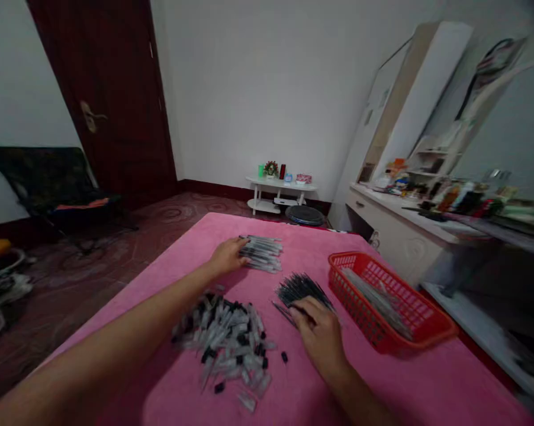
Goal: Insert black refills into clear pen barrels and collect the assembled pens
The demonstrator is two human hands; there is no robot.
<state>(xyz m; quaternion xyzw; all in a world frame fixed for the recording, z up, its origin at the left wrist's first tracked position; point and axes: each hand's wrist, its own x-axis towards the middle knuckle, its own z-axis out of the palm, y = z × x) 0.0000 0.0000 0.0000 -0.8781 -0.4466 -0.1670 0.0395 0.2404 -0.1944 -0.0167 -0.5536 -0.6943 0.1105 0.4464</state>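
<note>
Clear pen barrels (264, 254) lie side by side in a row towards the far part of the pink cloth. My left hand (227, 255) is at their left ends, thumb and fingers apart and touching the nearest ones. A heap of dark pen refills (300, 287) lies nearer, right of centre. Over its near edge my right hand (320, 331) is closed, with a dark refill (283, 312) sticking out leftward from its fingertips. Between my arms spreads a pile of clear pen caps with black pieces (234, 337). One loose black piece (285, 357) lies right of the pile.
A red plastic basket (431, 342) holding long clear tubes (376, 299) stands on the right of the pink-covered table (182, 263). Beyond are a low white stand (267, 204) and a dark round stool (305, 215). A dresser (409, 228) is at right, a folding chair (40, 177) at left.
</note>
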